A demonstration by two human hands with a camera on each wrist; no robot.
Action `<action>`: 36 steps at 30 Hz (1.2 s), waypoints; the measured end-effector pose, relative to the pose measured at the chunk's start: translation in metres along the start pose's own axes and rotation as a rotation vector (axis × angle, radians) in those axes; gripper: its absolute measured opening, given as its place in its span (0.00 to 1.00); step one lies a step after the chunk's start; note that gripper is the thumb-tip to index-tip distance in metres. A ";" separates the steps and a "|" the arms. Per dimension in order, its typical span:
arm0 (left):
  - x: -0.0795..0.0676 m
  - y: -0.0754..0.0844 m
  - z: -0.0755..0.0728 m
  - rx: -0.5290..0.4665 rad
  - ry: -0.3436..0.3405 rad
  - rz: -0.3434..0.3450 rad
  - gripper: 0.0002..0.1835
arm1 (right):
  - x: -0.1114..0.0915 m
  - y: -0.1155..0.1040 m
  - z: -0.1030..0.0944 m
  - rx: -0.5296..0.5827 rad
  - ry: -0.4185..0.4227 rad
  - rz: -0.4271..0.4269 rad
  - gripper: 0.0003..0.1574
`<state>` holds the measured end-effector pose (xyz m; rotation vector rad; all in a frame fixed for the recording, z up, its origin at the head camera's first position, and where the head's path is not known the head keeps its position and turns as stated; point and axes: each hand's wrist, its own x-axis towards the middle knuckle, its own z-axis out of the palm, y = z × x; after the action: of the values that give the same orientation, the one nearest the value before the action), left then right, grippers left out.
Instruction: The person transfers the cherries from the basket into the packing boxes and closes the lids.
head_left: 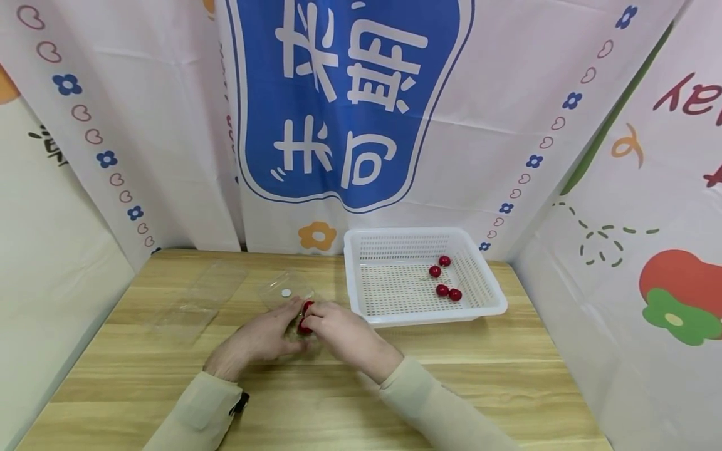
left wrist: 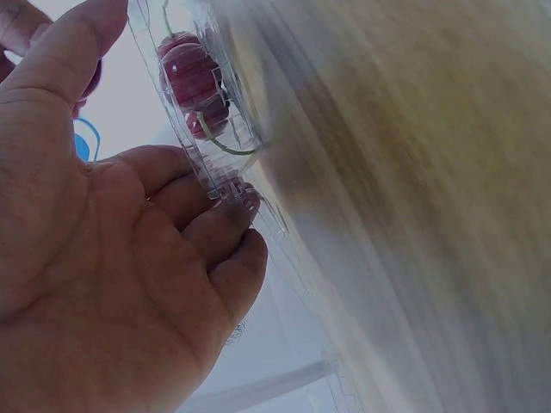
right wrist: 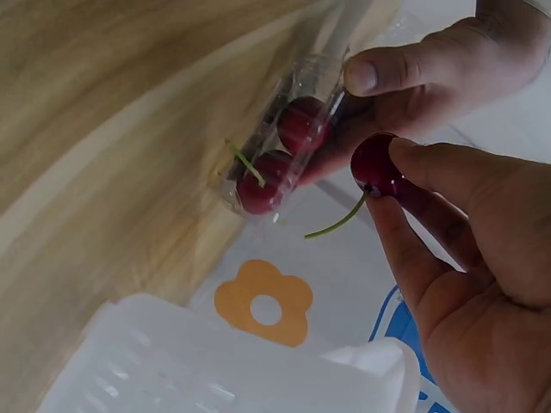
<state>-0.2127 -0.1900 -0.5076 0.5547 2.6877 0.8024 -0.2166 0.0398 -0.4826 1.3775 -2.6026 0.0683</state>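
Observation:
Near the middle of the wooden table, my left hand [head_left: 262,337] holds a clear plastic box [left wrist: 225,185] by its side, thumb at the rim and fingers curled against the wall. The box's lid [head_left: 276,285] stands open towards the back. Inside lie dark red cherries [right wrist: 301,123], one with a green stem, as the right wrist view shows. Just above the box, my right hand [head_left: 345,331] pinches another cherry [right wrist: 375,163] between thumb and fingers, its green stem hanging down. In the head view both hands partly hide the box.
A white perforated basket [head_left: 352,275] stands at the back right of the table [head_left: 316,407], with several cherries [head_left: 442,290] in it. More clear plastic packaging [head_left: 186,316] lies open to the left. Printed cloth [head_left: 479,81] hangs behind and at both sides.

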 end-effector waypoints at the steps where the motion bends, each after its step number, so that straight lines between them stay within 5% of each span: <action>1: 0.000 0.000 0.000 0.002 0.000 0.001 0.59 | 0.001 -0.001 0.002 -0.007 -0.001 -0.004 0.15; 9: -0.001 0.001 0.000 0.018 -0.011 -0.012 0.60 | 0.002 -0.005 0.013 -0.051 -0.036 0.011 0.15; 15: -0.002 -0.002 -0.003 0.028 -0.037 -0.014 0.61 | -0.003 -0.004 0.015 0.040 -0.058 0.060 0.14; 36: -0.026 -0.029 -0.041 -0.010 -0.215 0.090 0.61 | -0.014 -0.005 0.027 0.128 -0.088 0.108 0.21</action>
<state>-0.2125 -0.2427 -0.4874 0.7209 2.4767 0.7336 -0.2083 0.0449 -0.5123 1.3068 -2.7884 0.1973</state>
